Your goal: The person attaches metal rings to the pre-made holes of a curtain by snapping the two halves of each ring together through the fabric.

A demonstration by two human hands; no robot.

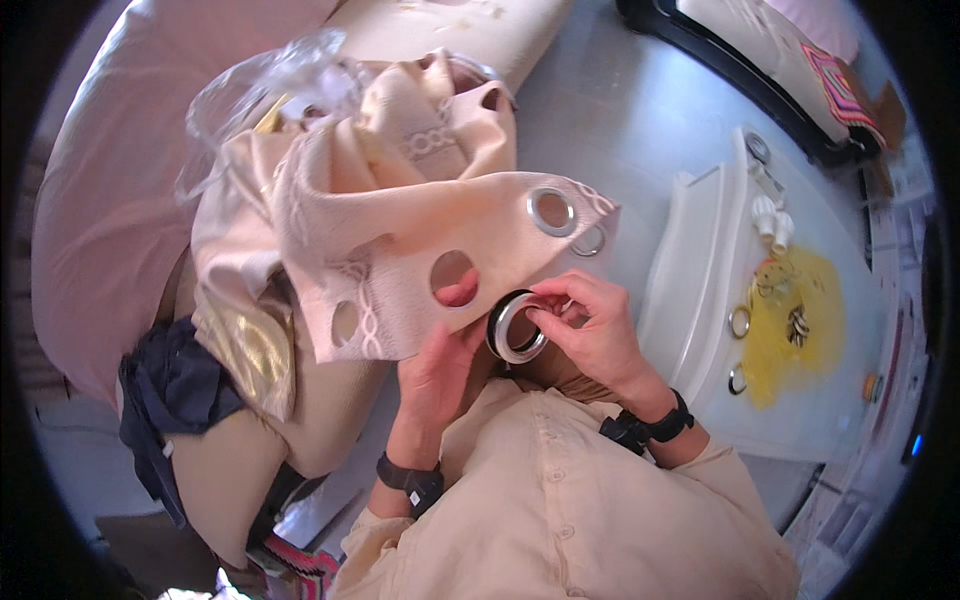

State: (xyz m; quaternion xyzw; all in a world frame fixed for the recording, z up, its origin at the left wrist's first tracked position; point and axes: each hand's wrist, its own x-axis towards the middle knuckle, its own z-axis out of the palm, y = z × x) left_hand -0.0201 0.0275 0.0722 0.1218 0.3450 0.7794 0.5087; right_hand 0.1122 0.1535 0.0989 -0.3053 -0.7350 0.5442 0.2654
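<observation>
A pale pink curtain panel (375,217) with woven chain bands lies bunched before me, its edge strip spread over my lap. My left hand (433,379) grips that strip from underneath, and fingertips show through a round cut hole. Between thumb and fingers of my right hand (600,330) is a silver eyelet ring (503,337) with a black ring behind it, at the curtain's lower edge. Whether the two rings are joined I cannot tell. A silver eyelet (531,212) sits in another hole near the strip's right corner. Toward the left end, a further hole has no ring.
On my right stands a white table (795,431) bearing yellow plastic film (817,300), loose rings (732,322) and white ornaments (763,216). Clear plastic (217,112) rests behind the curtain. Dark cloth (176,382) hangs over a beige seat (225,457) at left.
</observation>
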